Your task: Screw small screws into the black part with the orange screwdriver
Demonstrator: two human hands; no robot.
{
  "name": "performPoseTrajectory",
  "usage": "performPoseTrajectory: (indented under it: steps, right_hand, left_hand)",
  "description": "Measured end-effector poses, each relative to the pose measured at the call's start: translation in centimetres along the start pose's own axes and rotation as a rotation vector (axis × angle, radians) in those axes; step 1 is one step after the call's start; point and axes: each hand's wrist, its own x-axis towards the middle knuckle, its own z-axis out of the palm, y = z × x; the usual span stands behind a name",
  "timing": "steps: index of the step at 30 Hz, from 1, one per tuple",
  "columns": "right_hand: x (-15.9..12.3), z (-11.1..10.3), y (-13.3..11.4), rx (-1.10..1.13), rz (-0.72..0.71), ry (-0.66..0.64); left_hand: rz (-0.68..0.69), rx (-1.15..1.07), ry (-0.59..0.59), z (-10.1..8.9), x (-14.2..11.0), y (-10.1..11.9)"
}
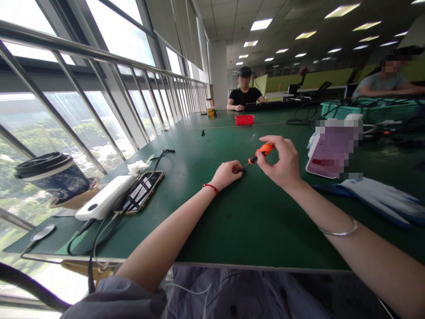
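My right hand (282, 161) is closed around the handle of an orange and black screwdriver (264, 149), which tilts down to the left. Its thin shaft reaches a small black part (243, 170) on the green table. My left hand (227, 174) pinches that part at the tabletop, fingers pressed together. What kind of part it is, I cannot make out. Whether the screwdriver tip sits in it or only touches it is too small to tell.
Left are a paper cup (55, 177), a white power bank (104, 198) and a phone (141, 192) with cables. Right lie work gloves (375, 197) and a propped phone (327, 148). A red tray (244, 120) stands ahead; a person (245, 94) sits at the far end.
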Motion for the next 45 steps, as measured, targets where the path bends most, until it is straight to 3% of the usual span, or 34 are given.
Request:
performPoseTrajectory:
  steps: [23, 30, 45]
  right_hand:
    - [-0.05, -0.01, -0.15, -0.012, -0.011, -0.019]
    - [-0.20, 0.07, -0.01, -0.042, 0.074, -0.021]
    - [-0.15, 0.07, -0.01, -0.004, 0.024, -0.012]
  left_hand:
    - [-0.010, 0.003, -0.004, -0.10, -0.11, 0.24]
    - [-0.002, -0.003, -0.007, -0.08, -0.11, 0.13]
    - [-0.012, 0.000, -0.014, -0.17, -0.13, 0.28]
